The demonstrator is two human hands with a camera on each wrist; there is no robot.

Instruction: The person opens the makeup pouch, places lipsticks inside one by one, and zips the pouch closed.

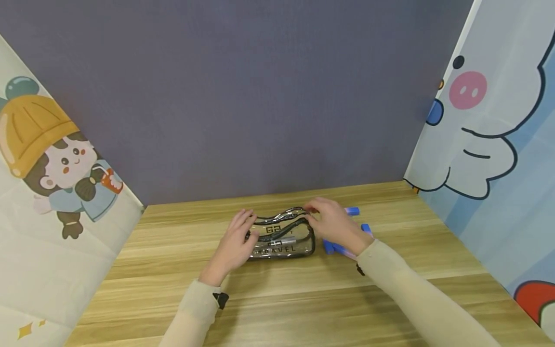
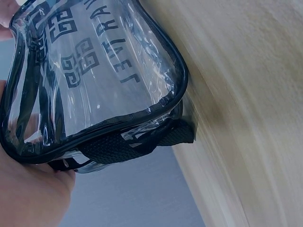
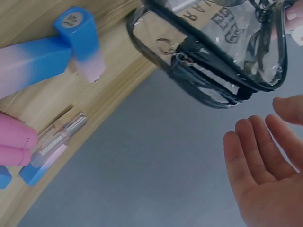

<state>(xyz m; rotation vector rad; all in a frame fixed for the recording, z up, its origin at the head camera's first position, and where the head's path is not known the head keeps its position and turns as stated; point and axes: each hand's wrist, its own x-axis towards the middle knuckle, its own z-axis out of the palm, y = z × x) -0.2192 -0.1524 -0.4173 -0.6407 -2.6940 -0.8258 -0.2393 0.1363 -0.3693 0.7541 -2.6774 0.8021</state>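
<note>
A clear zip pouch with black piping and dark printed lettering stands on the wooden table. Its top gapes between two black-edged rims, and a slim silvery tube shows through the front. My left hand grips the pouch's left end, thumb in front and fingers behind the rim. In the left wrist view a black woven strap runs along the pouch's side. By the upper right corner is my right hand; the right wrist view shows its fingers extended, apart from the zipper end.
Right of the pouch lie several blue-and-pink boxes, partly behind my right hand in the head view. Beside them are pink tubes and a clear lip gloss tube. A dark grey panel stands behind the table; printed cloths flank it.
</note>
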